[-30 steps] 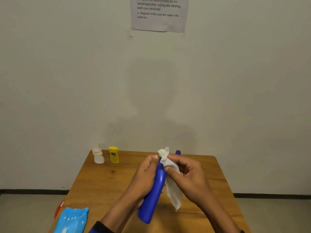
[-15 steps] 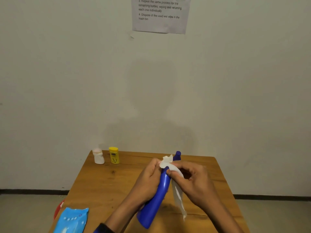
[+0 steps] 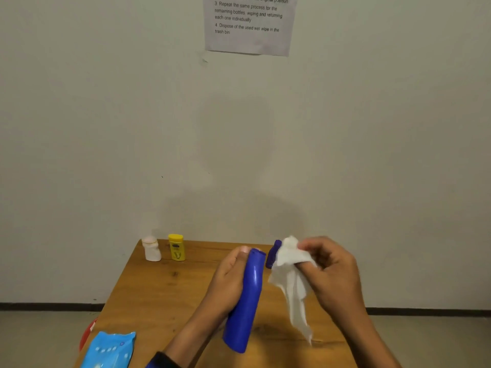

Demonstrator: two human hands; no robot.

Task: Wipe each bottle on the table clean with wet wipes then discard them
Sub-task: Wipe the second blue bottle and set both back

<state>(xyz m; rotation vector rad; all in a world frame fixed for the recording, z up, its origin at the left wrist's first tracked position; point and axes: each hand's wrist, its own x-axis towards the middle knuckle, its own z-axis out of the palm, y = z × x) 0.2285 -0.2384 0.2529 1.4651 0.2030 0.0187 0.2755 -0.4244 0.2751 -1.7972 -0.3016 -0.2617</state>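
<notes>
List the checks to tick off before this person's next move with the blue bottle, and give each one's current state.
1. Left hand has a secure grip on the blue bottle: ok, fingers curled round its body.
2. Right hand holds the wet wipe: ok, pinched, tail hanging free.
3. Wet wipe touching the bottle's body: not ok, there is a gap between them.
4. Dark blue cap seated on the bottle: cannot tell; it shows beside the top, against the wipe.
5. White bottle and yellow bottle upright at the table's far edge: ok.
</notes>
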